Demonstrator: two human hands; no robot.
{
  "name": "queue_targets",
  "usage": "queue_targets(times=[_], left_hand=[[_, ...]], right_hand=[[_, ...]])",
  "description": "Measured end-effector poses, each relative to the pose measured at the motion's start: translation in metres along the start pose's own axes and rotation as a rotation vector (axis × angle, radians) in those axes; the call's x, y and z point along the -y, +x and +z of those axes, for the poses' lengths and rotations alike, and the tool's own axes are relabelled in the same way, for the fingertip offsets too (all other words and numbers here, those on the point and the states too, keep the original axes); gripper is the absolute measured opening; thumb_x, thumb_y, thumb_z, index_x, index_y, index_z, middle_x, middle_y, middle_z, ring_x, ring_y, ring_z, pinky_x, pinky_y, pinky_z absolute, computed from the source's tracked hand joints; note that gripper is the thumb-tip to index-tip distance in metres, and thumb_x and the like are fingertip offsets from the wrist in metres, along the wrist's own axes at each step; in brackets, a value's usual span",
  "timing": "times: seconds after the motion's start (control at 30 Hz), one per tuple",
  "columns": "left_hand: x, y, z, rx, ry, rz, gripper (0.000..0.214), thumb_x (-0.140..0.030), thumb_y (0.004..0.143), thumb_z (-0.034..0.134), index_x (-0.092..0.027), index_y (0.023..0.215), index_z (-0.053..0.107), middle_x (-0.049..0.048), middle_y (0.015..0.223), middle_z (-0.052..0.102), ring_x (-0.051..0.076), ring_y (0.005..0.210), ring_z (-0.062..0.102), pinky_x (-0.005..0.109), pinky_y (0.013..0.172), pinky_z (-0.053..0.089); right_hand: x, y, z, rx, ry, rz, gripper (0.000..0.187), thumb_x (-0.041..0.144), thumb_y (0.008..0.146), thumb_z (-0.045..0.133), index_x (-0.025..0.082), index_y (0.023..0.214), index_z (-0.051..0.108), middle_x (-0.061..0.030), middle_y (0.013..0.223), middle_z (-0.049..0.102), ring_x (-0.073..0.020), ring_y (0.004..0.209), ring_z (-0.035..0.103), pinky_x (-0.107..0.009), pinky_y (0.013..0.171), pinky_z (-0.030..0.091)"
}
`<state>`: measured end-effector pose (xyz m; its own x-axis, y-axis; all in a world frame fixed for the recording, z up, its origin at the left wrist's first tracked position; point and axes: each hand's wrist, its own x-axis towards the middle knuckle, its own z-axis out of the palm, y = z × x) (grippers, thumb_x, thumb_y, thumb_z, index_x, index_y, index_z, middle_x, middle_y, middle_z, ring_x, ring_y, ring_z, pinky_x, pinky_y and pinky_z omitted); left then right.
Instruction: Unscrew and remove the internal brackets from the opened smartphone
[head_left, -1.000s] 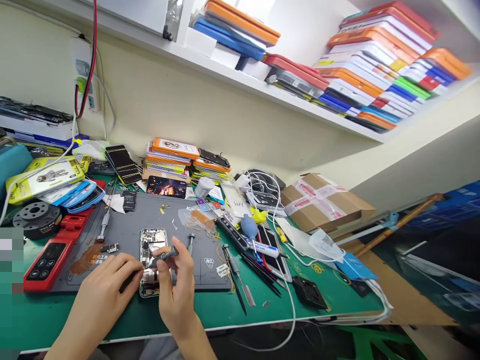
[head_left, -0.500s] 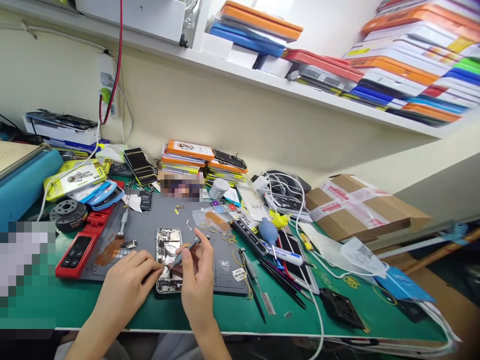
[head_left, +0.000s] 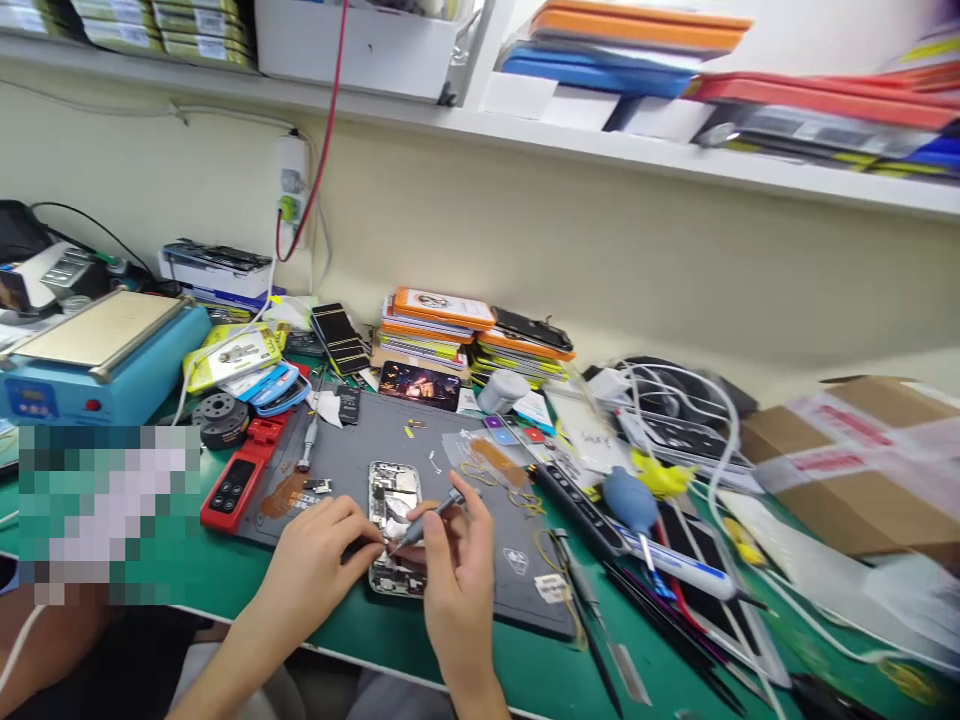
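An opened phone (head_left: pixel 393 497) with its insides bare lies on a dark grey work mat (head_left: pixel 465 560). My left hand (head_left: pixel 315 565) rests on the mat at the phone's left edge, fingers curled and pinched against it. My right hand (head_left: pixel 454 580) grips a thin grey screwdriver (head_left: pixel 435 512) like a pen. Its tip points down-left into the lower half of the phone. Whatever sits under the tip is hidden by my fingers.
A red device (head_left: pixel 236 490) and a blue machine (head_left: pixel 97 355) stand at the left. Tools, a blue air blower (head_left: pixel 634 503), white cables (head_left: pixel 712 440) and a cardboard box (head_left: pixel 862 470) crowd the right. Stacked phone boxes (head_left: pixel 442 330) line the wall, beside another screwdriver (head_left: pixel 307 450).
The view has swung left, so everything slides right in the picture. My right hand has tilted the screwdriver tip down into the phone. My left hand stays at the phone's left edge.
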<state>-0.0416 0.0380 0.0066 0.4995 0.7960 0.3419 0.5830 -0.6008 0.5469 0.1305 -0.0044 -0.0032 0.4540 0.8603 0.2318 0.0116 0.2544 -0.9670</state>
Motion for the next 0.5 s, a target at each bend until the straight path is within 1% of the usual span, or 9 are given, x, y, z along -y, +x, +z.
queue_targets(times=[0.1, 0.2, 0.3, 0.4, 0.5], left_hand=[[-0.0037, -0.0003, -0.0004, -0.011, 0.014, -0.027, 0.012, -0.015, 0.100, 0.082, -0.025, 0.097, 0.076, -0.0030, 0.097, 0.074, 0.018, 0.091, 0.072, 0.031, 0.080, 0.050], [-0.0058, -0.0003, 0.0004, -0.025, 0.010, -0.048, 0.013, -0.015, 0.098, 0.085, -0.024, 0.095, 0.077, -0.0035, 0.094, 0.074, 0.017, 0.089, 0.071, 0.031, 0.079, 0.048], [-0.0062, -0.0008, 0.0028, -0.042, 0.002, -0.052, 0.013, -0.017, 0.097, 0.088, -0.024, 0.095, 0.078, -0.0041, 0.093, 0.075, 0.017, 0.089, 0.071, 0.030, 0.078, 0.047], [-0.0056, -0.0019, 0.0055, -0.045, 0.023, -0.051, 0.011, -0.020, 0.097, 0.089, -0.024, 0.095, 0.079, -0.0037, 0.094, 0.076, 0.018, 0.088, 0.071, 0.031, 0.078, 0.047], [-0.0060, -0.0026, 0.0066, -0.038, 0.049, -0.043, 0.008, -0.022, 0.100, 0.086, -0.024, 0.097, 0.079, -0.0028, 0.096, 0.077, 0.018, 0.089, 0.070, 0.032, 0.079, 0.047]], right_hand=[[-0.0011, -0.0007, -0.0018, -0.010, 0.000, 0.010, 0.066, 0.058, 0.110, 0.066, 0.023, 0.164, 0.047, -0.0111, 0.110, 0.074, -0.0256, 0.091, 0.077, -0.032, 0.062, 0.067], [-0.0037, -0.0021, -0.0048, 0.010, -0.007, 0.018, 0.071, 0.060, 0.108, 0.069, 0.023, 0.165, 0.047, -0.0113, 0.108, 0.073, -0.0268, 0.091, 0.076, -0.032, 0.060, 0.067], [-0.0044, -0.0045, -0.0064, 0.019, -0.019, 0.057, 0.073, 0.061, 0.108, 0.070, 0.025, 0.167, 0.046, -0.0110, 0.111, 0.072, -0.0271, 0.096, 0.075, -0.033, 0.065, 0.068], [-0.0017, -0.0058, -0.0051, -0.007, -0.016, 0.082, 0.075, 0.063, 0.106, 0.071, 0.027, 0.167, 0.046, -0.0114, 0.115, 0.072, -0.0277, 0.099, 0.074, -0.034, 0.068, 0.068], [0.0009, -0.0050, -0.0042, -0.016, -0.012, 0.082, 0.082, 0.068, 0.103, 0.073, 0.024, 0.166, 0.045, -0.0118, 0.113, 0.072, -0.0287, 0.096, 0.074, -0.036, 0.068, 0.068]])
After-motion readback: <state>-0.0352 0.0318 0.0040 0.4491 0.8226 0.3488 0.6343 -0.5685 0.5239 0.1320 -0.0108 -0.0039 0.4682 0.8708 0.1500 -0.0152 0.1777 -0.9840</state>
